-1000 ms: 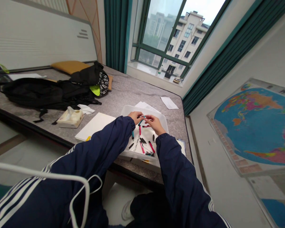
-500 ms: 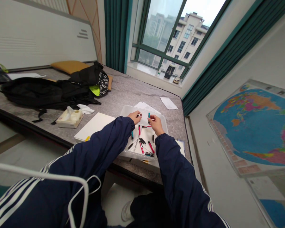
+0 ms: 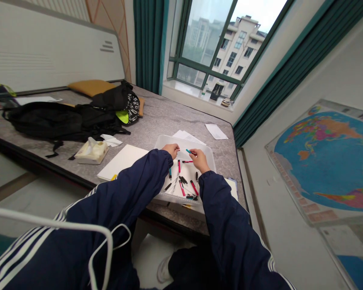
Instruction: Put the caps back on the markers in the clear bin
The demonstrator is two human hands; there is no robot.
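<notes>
My left hand [image 3: 171, 150] is closed in a pinch on a thin white stick [image 3: 183, 149] that looks like a pen refill. Facing it, my right hand [image 3: 200, 160] grips a teal pen barrel [image 3: 188, 151], which lies nearly level. The stick's tip points at the barrel, close to its end; whether they touch I cannot tell. Both hands are over the far part of a translucent plastic bin [image 3: 212, 156]. Inside it lie red pen parts [image 3: 193, 187], black pen pieces [image 3: 183, 179], another teal piece [image 3: 170, 173] and thin white sticks.
Left of the bin are a white box [image 3: 123, 161], a tissue pack [image 3: 92, 151] and a black backpack [image 3: 51, 121]. White paper sheets [image 3: 216, 131] lie behind it on the grey tabletop [image 3: 166, 117]. A white cable [image 3: 63, 224] crosses in front of my left sleeve.
The teal barrel has tipped from upright to nearly level in my right hand. The white stick in my left hand now points across toward it.
</notes>
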